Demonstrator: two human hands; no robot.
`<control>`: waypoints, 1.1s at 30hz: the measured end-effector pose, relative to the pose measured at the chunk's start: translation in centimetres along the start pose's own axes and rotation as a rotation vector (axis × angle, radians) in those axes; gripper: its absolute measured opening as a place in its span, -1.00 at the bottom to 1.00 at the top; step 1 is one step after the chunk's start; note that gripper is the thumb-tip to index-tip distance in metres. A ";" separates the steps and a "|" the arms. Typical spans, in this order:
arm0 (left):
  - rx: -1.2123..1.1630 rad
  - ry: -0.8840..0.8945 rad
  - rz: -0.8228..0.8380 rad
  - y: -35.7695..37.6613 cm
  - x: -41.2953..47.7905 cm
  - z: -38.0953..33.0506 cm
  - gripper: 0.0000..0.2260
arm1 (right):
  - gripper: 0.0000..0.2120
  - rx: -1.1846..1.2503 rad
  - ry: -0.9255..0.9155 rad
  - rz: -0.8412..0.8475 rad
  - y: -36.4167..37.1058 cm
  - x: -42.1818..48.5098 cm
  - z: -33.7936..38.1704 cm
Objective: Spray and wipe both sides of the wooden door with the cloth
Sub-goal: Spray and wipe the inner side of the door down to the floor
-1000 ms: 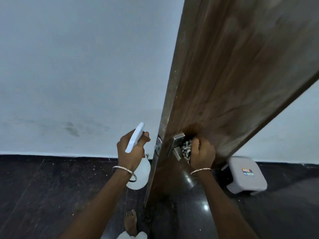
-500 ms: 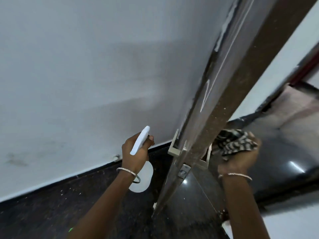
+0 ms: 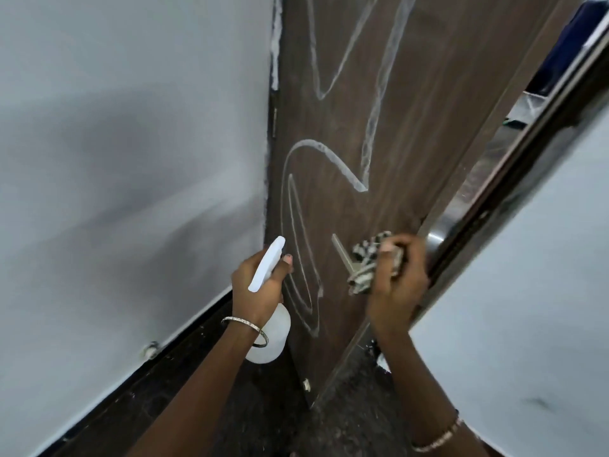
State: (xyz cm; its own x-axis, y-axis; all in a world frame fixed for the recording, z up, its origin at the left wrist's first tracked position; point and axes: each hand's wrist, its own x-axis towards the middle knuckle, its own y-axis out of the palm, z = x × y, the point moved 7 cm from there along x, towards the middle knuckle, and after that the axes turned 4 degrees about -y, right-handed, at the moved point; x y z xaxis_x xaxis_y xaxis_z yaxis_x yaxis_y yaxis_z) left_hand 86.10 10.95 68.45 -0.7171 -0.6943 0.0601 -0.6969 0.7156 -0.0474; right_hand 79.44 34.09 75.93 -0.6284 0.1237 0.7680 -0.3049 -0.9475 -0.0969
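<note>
The dark wooden door fills the upper middle, its face marked with white looping scribbles. My left hand grips a white spray bottle just left of the door's face, nozzle pointing up. My right hand grips a black-and-white patterned cloth bunched against the metal door handle near the door's free edge.
A pale wall runs along the left down to a dark skirting and a speckled dark floor. A shiny metal door frame and another pale wall stand at the right. A small doorstop sits at the wall's foot.
The view swung from the plain side, past the door's edge, to the scribbled side. My right hand carried the cloth round the edge to this side's handle. The left hand kept the bottle.
</note>
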 end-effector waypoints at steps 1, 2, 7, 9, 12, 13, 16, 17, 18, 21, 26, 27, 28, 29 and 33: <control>0.003 0.001 0.024 0.7 0.1 0.0 -0.84 | -0.89 -0.072 0.001 0.051 1.3 -0.3 -1.3; -0.002 -0.004 0.045 1.3 0.2 0.1 -0.87 | -0.87 -0.141 0.011 0.093 2.5 -0.5 -2.6; -0.029 -0.049 0.134 4.6 1.1 0.3 -0.83 | -0.76 -0.536 -0.108 0.318 7.2 1.6 -10.5; -0.033 -0.055 0.144 6.0 2.0 0.5 -0.84 | -0.70 -0.794 -0.072 0.499 9.0 2.6 -14.7; 0.011 -0.044 0.159 8.2 4.3 0.5 -0.83 | -0.55 -1.012 -0.023 0.624 9.1 3.7 -18.9; 0.021 -0.042 0.168 9.2 5.2 0.3 -0.83 | -0.45 -1.080 -0.032 0.653 9.1 4.0 -20.0; 0.052 -0.040 0.191 12.0 8.0 0.2 -0.84 | -0.39 -1.204 -0.054 0.687 9.0 5.3 -22.6; 0.067 -0.035 0.197 12.9 8.9 0.0 -0.85 | -0.48 -1.220 -0.051 0.668 9.0 5.8 -23.4; 0.069 -0.035 0.199 14.1 9.9 0.0 -0.87 | -0.60 -1.233 -0.053 0.634 8.8 6.6 -24.4; 0.038 -0.033 0.224 17.7 12.4 0.1 -0.95 | -0.70 -1.256 -0.011 0.593 8.3 9.0 -27.1; 0.035 -0.092 0.286 23.5 15.6 0.9 -0.84 | -0.76 -1.318 0.007 0.599 7.8 12.7 -31.8; 0.037 -0.105 0.295 24.3 16.1 1.1 -0.81 | -0.78 -1.336 0.007 0.584 7.8 13.4 -32.8; 0.035 -0.113 0.308 25.4 16.7 1.3 -0.79 | -0.79 -1.345 0.003 0.570 7.7 14.2 -33.8; 0.033 -0.113 0.323 26.3 17.3 1.4 -0.78 | -0.79 -1.356 0.001 0.566 7.8 14.7 -34.8; 0.041 -0.102 0.362 29.2 19.6 1.1 -0.82 | -0.89 -1.436 -0.025 0.652 8.2 16.1 -37.7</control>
State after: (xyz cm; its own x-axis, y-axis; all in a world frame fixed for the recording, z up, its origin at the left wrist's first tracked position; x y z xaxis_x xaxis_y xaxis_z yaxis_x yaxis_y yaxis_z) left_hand 51.66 18.11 67.10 -0.9129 -0.4026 -0.0669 -0.3966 0.9138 -0.0874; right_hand 39.82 39.43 63.67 -0.9104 -0.1957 0.3645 -0.4037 0.2270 -0.8863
